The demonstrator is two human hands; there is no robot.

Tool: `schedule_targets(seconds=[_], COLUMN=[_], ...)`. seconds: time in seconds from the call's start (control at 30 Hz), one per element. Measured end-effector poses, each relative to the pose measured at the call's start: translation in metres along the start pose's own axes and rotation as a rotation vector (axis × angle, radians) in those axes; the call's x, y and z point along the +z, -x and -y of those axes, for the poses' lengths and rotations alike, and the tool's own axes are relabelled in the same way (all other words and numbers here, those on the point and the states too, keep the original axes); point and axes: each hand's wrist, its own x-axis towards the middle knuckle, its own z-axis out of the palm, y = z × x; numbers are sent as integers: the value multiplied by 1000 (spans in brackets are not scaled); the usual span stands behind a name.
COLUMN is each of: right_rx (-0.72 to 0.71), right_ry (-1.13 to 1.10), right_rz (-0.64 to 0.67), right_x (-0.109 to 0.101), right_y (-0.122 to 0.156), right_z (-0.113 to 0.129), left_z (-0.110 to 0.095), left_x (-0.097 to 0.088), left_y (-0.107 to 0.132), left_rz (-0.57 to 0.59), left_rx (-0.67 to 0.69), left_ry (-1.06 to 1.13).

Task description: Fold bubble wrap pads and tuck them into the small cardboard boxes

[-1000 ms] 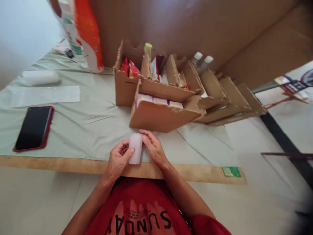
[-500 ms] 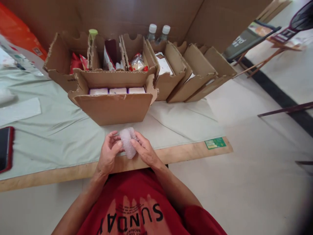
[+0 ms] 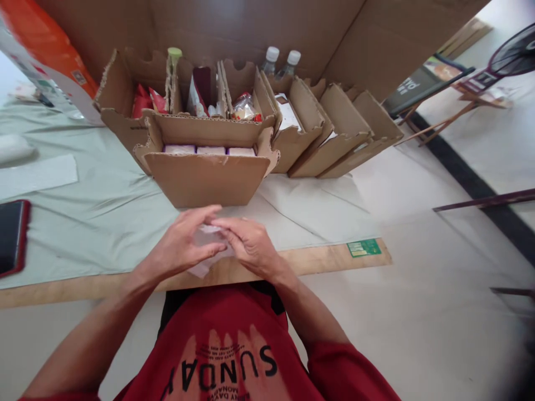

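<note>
A small piece of clear bubble wrap (image 3: 203, 268) is between my two hands, just above the table's front edge. My right hand (image 3: 251, 245) pinches it at its upper right side, fingers closed. Around its left side curves my left hand (image 3: 181, 239), the thumb lying across the wrap and the fingertips meeting those of the right hand. Much of the wrap is hidden by the hands, and I cannot see whether anything is inside it. Just beyond the hands stands a cardboard bin (image 3: 209, 179) with several white, purple-edged packs (image 3: 211, 150) in it.
Behind are more cardboard bins (image 3: 307, 133) with red packets (image 3: 142, 100) and a clear-wrapped snack (image 3: 246, 107). Two white-capped bottles (image 3: 272, 54) stand farther back. At left lie a phone (image 3: 11, 236) and an orange-and-white bag (image 3: 62, 53). A green card (image 3: 364, 248) is on the wooden edge.
The bubble wrap was upright and plainly visible; now it sits lower and mostly behind my hands. My left hand has risen and spread around it, and the right hand has shifted its pinch.
</note>
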Motion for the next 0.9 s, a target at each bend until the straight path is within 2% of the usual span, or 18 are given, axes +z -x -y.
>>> schedule_targets(seconds=[0.1, 0.13, 0.2, 0.3, 0.4, 0.47, 0.53, 0.57, 0.63, 0.67, 0.7, 0.77, 0.8, 0.83, 0.9], right_rx=[43, 81, 157, 274, 395, 464, 490, 482, 427, 379, 318, 157, 77, 12, -61], right_ry=[5, -5, -12, 0, -3, 40, 172, 259, 420, 475, 513, 548, 552, 554, 569], right_rz=[-184, -265, -404, -491, -470, -409, -350, -335, -325, -304, -255, -71, 46, 157, 319], right_x=[-27, -36, -51, -57, -47, -39, -36, -36, -37, -36, -33, -17, -6, 7, 29], right_y=[-9, -8, -1, 18, 36, 46, 55, 59, 64, 64, 64, 58, 55, 51, 45], right_z=[15, 17, 15, -3, -34, -56, -74, -79, -81, -79, -75, -65, -62, -60, -61], left_z=[10, 16, 27, 38, 49, 57, 61, 61, 53, 47, 40, 30, 29, 31, 43], left_x=[-4, -5, -11, -27, -37, -35, -28, -24, -10, -1, 9, 32, 44, 54, 67], left_y=[-2, 0, 9, 18, 16, 15, 17, 20, 29, 34, 37, 40, 39, 37, 33], left_rz=[336, 394, 431, 380, 301, 243, 96, -17, -250, -322, -338, -238, -164, -100, -35], left_rx=[-202, -264, -347, -401, -405, -405, -385, -342, -154, -23, 116, 359, 437, 478, 474], left_ry=[136, 183, 268, 380, 343, 149, -156, -309, -525, -578, -606, -634, -651, -675, -737])
